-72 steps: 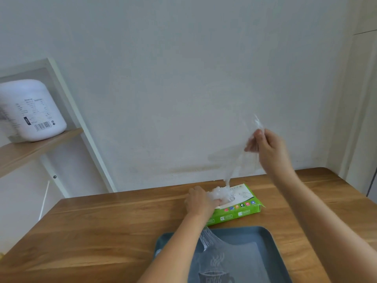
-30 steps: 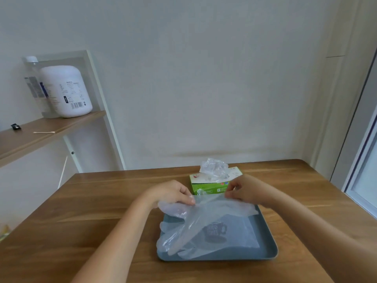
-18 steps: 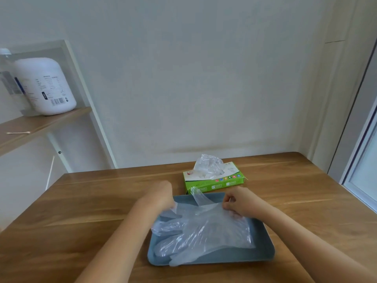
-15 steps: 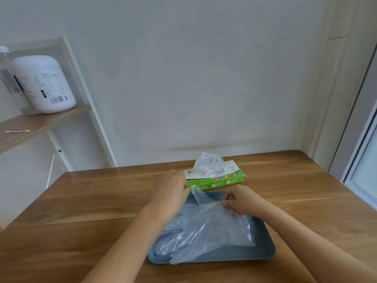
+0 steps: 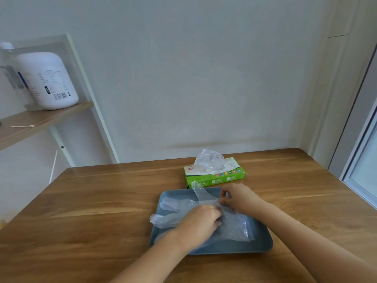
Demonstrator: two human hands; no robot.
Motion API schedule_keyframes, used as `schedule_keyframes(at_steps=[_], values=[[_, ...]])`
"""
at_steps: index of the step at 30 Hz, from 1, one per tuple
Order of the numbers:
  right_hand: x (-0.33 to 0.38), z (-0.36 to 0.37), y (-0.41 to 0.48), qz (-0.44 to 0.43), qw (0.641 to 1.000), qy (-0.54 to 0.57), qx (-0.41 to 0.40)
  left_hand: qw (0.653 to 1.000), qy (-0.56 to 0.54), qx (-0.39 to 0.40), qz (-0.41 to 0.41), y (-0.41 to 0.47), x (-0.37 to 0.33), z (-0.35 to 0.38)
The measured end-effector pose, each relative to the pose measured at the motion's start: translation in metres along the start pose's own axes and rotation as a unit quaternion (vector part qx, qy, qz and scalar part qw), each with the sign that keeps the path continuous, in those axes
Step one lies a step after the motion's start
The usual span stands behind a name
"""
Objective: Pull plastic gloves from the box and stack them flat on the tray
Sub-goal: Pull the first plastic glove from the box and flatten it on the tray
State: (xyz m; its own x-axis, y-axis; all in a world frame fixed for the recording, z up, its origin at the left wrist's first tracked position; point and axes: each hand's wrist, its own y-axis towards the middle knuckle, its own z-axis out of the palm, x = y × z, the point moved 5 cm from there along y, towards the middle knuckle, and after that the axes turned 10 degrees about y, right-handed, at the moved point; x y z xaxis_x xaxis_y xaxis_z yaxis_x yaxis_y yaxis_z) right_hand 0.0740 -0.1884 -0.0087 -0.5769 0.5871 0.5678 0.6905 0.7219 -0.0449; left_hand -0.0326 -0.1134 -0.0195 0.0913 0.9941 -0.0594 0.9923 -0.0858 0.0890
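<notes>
Gloves (image 5: 204, 211) lie on the blue tray (image 5: 263, 245) on the bench; my left hand (image 5: 201, 222) presses flat on them, my right hand (image 5: 237, 196) pinches the top glove's edge. Green box (image 5: 216, 177) sits just behind.

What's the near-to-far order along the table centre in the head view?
Left hand pressing the glove on the tray → right hand pinching the glove's far edge → green glove box with a glove tuft sticking out → wall.
</notes>
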Motion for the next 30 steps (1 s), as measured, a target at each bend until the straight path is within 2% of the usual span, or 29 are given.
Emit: schedule_keyframes(at_steps=[4,7,10,13,15,17,19,23,30], values=[[0.002,0.001,0.002,0.016,1.000,-0.015,0.000,0.999,-0.034,0.012,-0.008,-0.001,0.010,0.004],[-0.001,0.001,0.005,0.030,0.999,-0.019,-0.004,0.999,0.022,0.039,0.007,0.000,0.015,0.003],[0.002,-0.003,0.001,0.033,0.998,-0.050,-0.021,0.995,0.041,0.093,-0.016,-0.001,0.027,0.007],[0.019,-0.005,-0.015,-0.056,0.985,-0.137,-0.090,0.990,0.028,0.130,-0.044,-0.004,0.035,0.016],[0.033,0.012,-0.032,-0.142,0.981,-0.124,-0.047,0.988,0.023,0.140,-0.059,-0.006,0.035,0.020],[0.036,0.033,-0.046,-0.162,0.985,-0.058,0.028,0.987,0.020,0.138,-0.077,-0.008,0.035,0.021],[0.026,0.038,-0.052,-0.146,0.986,-0.050,0.068,0.986,0.030,0.138,-0.088,-0.010,0.036,0.022],[-0.001,0.030,-0.057,-0.087,0.972,-0.156,0.153,0.982,0.031,0.159,-0.100,-0.019,0.043,0.021],[-0.011,0.007,-0.046,-0.022,0.952,-0.223,0.209,0.964,0.028,0.230,-0.128,-0.050,0.070,0.004]])
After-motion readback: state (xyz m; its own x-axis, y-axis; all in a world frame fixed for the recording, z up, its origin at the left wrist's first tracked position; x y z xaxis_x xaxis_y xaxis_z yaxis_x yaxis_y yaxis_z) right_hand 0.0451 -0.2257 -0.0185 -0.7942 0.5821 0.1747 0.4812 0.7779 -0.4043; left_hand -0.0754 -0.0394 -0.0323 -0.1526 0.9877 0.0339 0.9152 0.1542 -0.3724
